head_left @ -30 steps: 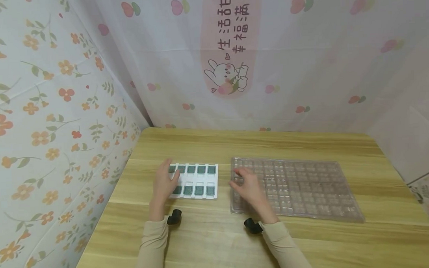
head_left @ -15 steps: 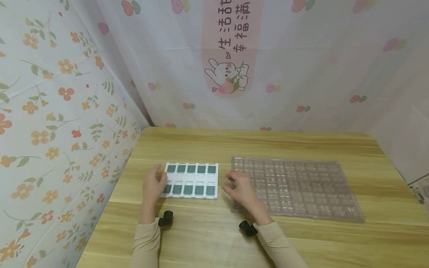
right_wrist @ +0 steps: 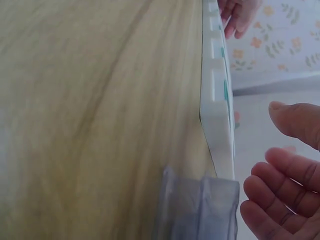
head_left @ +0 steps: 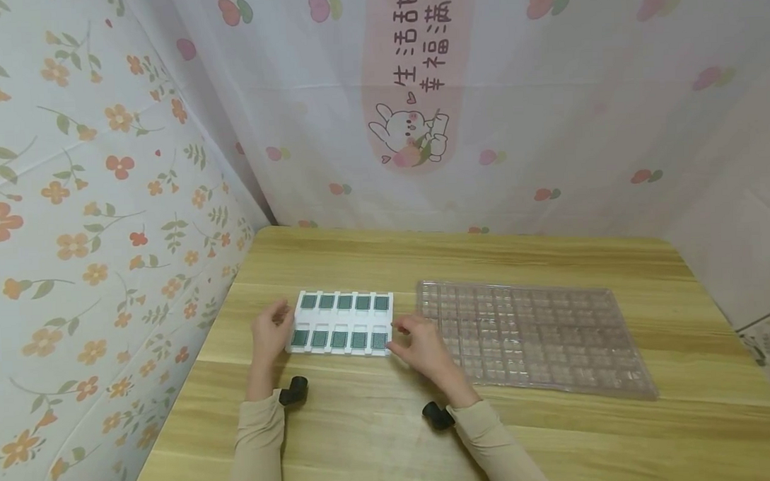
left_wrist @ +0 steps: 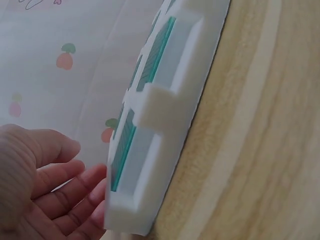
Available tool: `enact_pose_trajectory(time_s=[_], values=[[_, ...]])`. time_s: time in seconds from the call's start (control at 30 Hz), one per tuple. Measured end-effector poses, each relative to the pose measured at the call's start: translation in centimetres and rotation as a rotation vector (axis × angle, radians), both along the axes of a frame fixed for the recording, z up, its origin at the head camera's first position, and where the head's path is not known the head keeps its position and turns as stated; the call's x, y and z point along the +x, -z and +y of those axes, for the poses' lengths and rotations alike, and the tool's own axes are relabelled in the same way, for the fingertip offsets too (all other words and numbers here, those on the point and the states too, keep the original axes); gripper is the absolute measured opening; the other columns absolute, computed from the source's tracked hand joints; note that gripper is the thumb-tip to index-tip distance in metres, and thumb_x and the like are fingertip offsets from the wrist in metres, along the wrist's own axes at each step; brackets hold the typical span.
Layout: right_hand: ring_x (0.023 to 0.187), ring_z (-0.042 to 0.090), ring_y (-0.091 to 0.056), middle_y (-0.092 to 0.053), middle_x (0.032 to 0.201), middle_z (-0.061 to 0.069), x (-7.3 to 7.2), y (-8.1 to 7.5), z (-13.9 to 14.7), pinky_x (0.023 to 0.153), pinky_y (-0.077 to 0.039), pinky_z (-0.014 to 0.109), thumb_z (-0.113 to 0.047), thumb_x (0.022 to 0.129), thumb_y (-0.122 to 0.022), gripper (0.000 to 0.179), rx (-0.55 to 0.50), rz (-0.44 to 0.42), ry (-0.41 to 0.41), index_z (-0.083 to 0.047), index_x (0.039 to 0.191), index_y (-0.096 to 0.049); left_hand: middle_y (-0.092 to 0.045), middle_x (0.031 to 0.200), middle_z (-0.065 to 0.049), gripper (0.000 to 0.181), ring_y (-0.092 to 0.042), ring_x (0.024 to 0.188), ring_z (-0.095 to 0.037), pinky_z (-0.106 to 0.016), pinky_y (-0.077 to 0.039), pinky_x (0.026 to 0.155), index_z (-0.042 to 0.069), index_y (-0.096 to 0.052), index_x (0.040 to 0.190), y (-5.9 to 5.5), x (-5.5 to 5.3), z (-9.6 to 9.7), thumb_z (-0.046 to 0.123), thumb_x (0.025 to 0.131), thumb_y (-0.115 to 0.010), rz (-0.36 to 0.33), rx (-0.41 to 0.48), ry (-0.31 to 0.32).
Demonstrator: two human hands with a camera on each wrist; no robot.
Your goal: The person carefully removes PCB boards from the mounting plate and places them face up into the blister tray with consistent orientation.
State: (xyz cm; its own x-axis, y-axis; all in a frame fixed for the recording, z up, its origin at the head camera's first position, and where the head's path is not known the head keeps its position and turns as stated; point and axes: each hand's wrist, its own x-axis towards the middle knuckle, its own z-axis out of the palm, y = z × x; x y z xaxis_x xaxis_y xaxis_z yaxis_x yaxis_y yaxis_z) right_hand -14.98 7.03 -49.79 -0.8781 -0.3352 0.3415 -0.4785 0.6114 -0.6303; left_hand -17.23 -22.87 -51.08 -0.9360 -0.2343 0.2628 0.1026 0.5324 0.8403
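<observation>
A white tray (head_left: pixel 344 317) lies flat on the wooden table, bearing two rows of green square chips (head_left: pixel 339 339) set in its pockets. My left hand (head_left: pixel 270 333) is at the tray's left end, fingers loosely bent and thumb apart. In the left wrist view, the fingertips (left_wrist: pixel 98 175) come right at the tray's end wall. My right hand (head_left: pixel 422 347) is by the right end, thumb and fingers spread with nothing between them. The right wrist view shows a gap between this hand's thumb (right_wrist: pixel 295 120) and the white tray's side (right_wrist: pixel 216 125).
A large clear plastic tray (head_left: pixel 535 338) with many small compartments lies to the right, its near-left corner partly behind my right hand. Black wrist cameras (head_left: pixel 295 390) sit at both cuffs. Printed curtains (head_left: pixel 546 121) hang behind and at the left of the table (head_left: pixel 366 425).
My left hand has drawn back leftward from over the white tray to its left end. My right hand has moved left from the clear tray to the white tray's right end.
</observation>
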Motion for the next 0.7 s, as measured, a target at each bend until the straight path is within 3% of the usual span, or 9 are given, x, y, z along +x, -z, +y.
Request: enact_pose_trajectory(time_s=[0.1,0.17,0.4,0.7], values=[[0.085,0.023,-0.063,-0.068,0.096,0.012,0.0,0.1,-0.2,0.076,-0.051,0.033,-0.014,0.071,-0.081,0.033,0.010,0.016,-0.014,0.001,0.098,-0.067,-0.065,0.096,-0.028,0.028,-0.062,0.084,-0.036,-0.017,-0.046,0.070,-0.015,-0.060,0.110,0.0,-0.1,0.1,-0.006,0.084,-0.060,-0.028,0.014,-0.009],[0.085,0.024,-0.062,-0.067,0.097,0.012,0.1,0.1,-0.3,0.076,-0.051,0.034,-0.014,0.070,-0.081,0.033,0.020,0.030,-0.019,0.001,0.097,-0.068,-0.065,0.097,-0.028,0.029,-0.061,0.085,-0.035,-0.015,-0.044,0.070,-0.015,-0.060,0.110,0.1,-0.1,0.1,-0.006,0.083,-0.061,-0.053,0.030,-0.008],[0.086,0.022,-0.059,-0.064,0.095,0.009,0.2,0.1,-1.0,0.075,-0.050,0.033,-0.019,0.071,-0.081,0.035,0.098,0.029,-0.024,-0.002,0.099,-0.069,-0.064,0.104,-0.026,0.032,-0.060,0.089,-0.032,-0.020,-0.046,0.074,-0.012,-0.060,0.114,0.3,-0.4,0.0,-0.005,0.083,-0.063,-0.164,0.064,-0.003],[0.079,0.019,-0.054,-0.060,0.088,0.006,-0.1,0.4,-1.7,0.069,-0.048,0.030,-0.020,0.068,-0.083,0.035,0.187,0.119,-0.019,-0.002,0.095,-0.070,-0.063,0.106,-0.027,0.032,-0.060,0.089,-0.033,-0.026,-0.047,0.074,-0.012,-0.060,0.113,0.4,-0.7,0.0,-0.002,0.083,-0.064,-0.197,0.020,0.007]])
